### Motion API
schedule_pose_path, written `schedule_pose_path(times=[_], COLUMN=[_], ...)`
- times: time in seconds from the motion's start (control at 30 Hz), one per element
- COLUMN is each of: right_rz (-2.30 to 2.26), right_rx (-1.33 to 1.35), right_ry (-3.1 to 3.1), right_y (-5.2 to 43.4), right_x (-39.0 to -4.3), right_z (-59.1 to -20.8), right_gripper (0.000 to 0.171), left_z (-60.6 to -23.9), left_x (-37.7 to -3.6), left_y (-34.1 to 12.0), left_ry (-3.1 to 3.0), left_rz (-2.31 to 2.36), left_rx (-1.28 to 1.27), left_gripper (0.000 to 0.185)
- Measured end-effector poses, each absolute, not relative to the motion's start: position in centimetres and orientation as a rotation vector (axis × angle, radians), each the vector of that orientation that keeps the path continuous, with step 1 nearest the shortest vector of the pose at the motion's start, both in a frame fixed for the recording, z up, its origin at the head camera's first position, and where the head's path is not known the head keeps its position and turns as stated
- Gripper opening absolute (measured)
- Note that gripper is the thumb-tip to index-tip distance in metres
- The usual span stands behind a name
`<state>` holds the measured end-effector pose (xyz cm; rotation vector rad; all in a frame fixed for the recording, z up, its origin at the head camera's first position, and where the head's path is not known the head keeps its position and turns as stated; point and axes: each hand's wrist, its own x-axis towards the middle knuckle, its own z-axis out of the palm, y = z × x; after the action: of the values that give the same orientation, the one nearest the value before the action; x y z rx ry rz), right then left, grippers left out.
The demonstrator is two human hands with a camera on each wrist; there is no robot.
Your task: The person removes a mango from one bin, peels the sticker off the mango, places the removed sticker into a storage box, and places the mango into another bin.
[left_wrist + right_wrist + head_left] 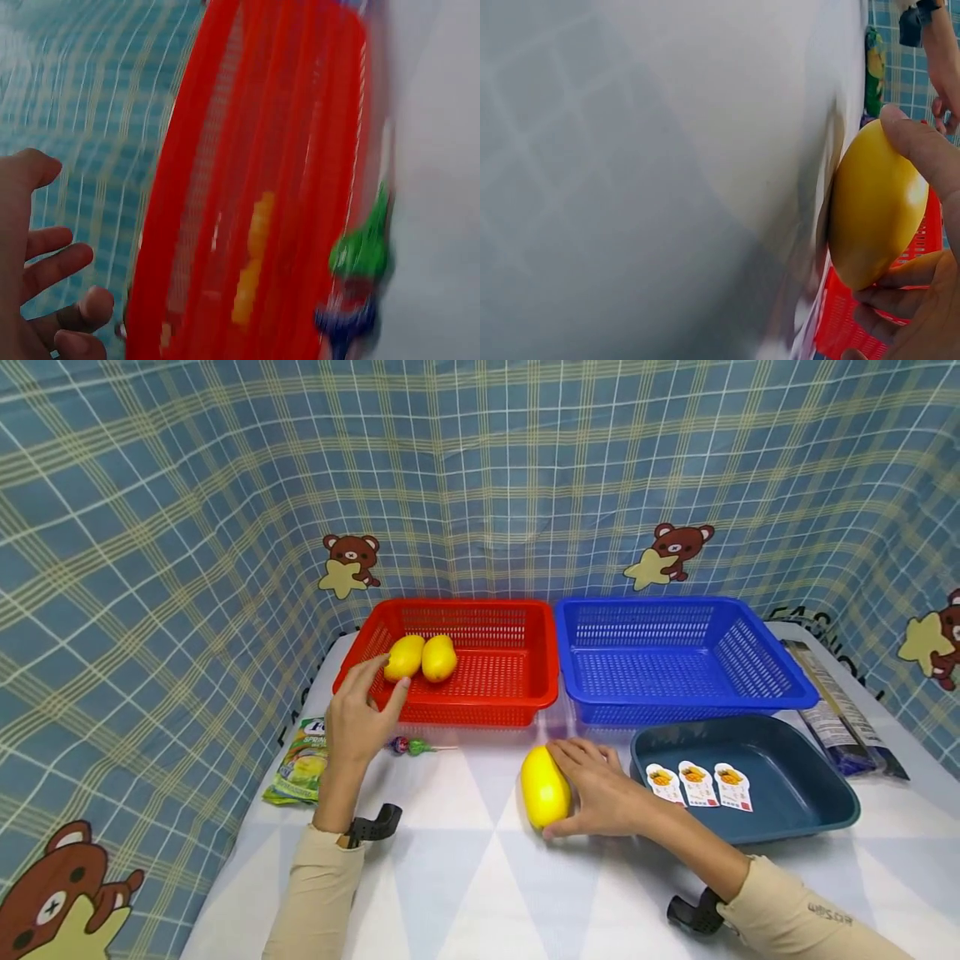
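My right hand (603,789) holds a smooth yellow mango (545,787) at the middle of the table, thumb at its near end and fingers at its far end. In the right wrist view the mango (877,202) sits close over the white cloth. My left hand (362,710) is over the front left rim of the red basket (495,714), thumb and fingers spread with nothing between them. Two more yellow mangoes (439,658) lie side by side in that basket, just beyond the left fingertips. The left wrist view is blurred.
A blue basket (690,703) stands right of the red one. Before it is a dark teal tray (795,793) with three fruit-picture cards (697,783). Lollipops (416,746) and a green packet (303,768) lie at left, long plastic packets (843,718) at right.
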<state>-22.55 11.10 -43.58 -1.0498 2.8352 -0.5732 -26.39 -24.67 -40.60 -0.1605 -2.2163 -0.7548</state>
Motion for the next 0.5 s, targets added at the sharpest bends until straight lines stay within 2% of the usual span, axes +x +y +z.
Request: schedule_pose_path(times=[0.27,0.5], right_rz=[-0.592,-0.587], right_rx=[-1.042,-1.063], right_ry=[2.855,2.955], right_y=[10.7,11.2], right_x=[-22.4,-22.6], right_z=[-43.9,-43.2], right_gripper=[0.119,0.117], left_z=[-42.1,-43.5], left_x=[-26.9,-26.8], left_y=[-29.5,-30.8], left_ry=[-2.355,-2.46], left_rz=[-0.762,-0.784], left_rx=[0.059,0.088], left_gripper=[0.058,0.063])
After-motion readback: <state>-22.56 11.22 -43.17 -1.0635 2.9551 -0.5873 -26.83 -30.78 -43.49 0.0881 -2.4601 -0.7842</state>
